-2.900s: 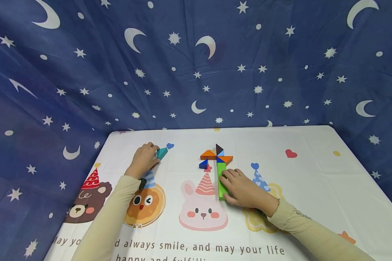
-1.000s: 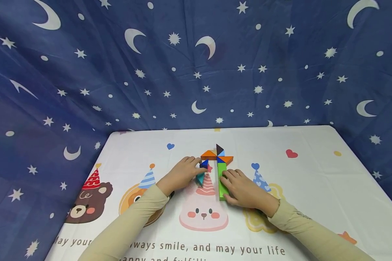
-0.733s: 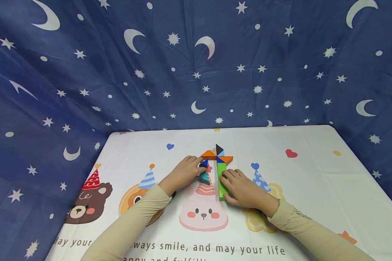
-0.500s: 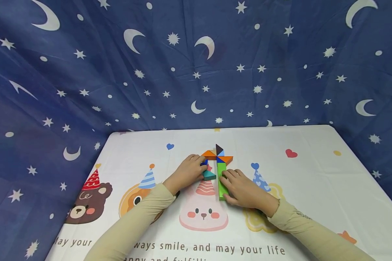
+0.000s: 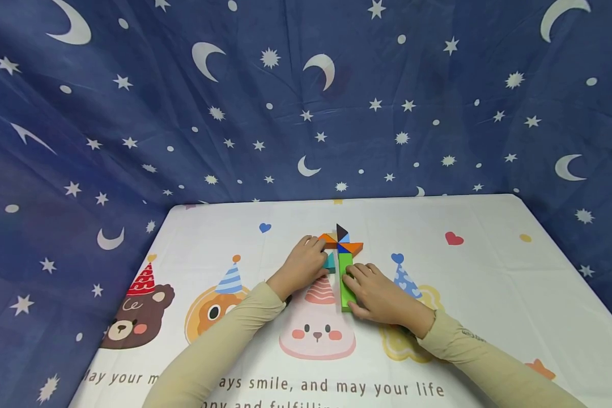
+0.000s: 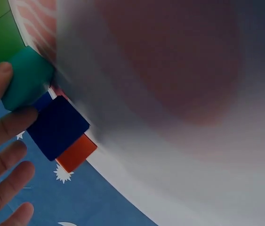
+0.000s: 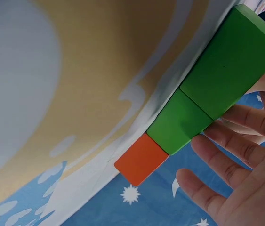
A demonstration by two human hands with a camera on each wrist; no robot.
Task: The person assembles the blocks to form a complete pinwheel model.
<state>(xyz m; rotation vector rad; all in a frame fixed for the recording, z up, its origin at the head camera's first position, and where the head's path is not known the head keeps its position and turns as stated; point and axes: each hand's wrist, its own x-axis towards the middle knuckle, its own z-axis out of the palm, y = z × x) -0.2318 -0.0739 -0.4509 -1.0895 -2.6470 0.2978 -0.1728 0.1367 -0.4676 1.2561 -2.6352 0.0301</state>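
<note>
My left hand (image 5: 302, 265) pinches a teal block (image 5: 330, 263) with sloped sides between thumb and index finger, just left of the green column. In the left wrist view the teal block (image 6: 28, 77) lies beside a dark blue block (image 6: 58, 127), which the index fingertip appears to touch; the head view hides that blue block behind the hand. My right hand (image 5: 379, 292) rests with extended fingers against two green blocks (image 5: 345, 283) standing end to end in a line. At their far end, orange, blue and black triangular blocks (image 5: 340, 239) form a pinwheel shape.
A white cloth (image 5: 489, 294) printed with cartoon animals and lettering covers the table. Behind it hangs a blue curtain (image 5: 367, 147) with moons and stars. An orange block (image 7: 141, 159) sits past the green blocks in the right wrist view.
My left hand has brought the teal block from the far left to beside the green column, turning it on the way. The blue block has gone out of sight behind it. My right hand stays put.
</note>
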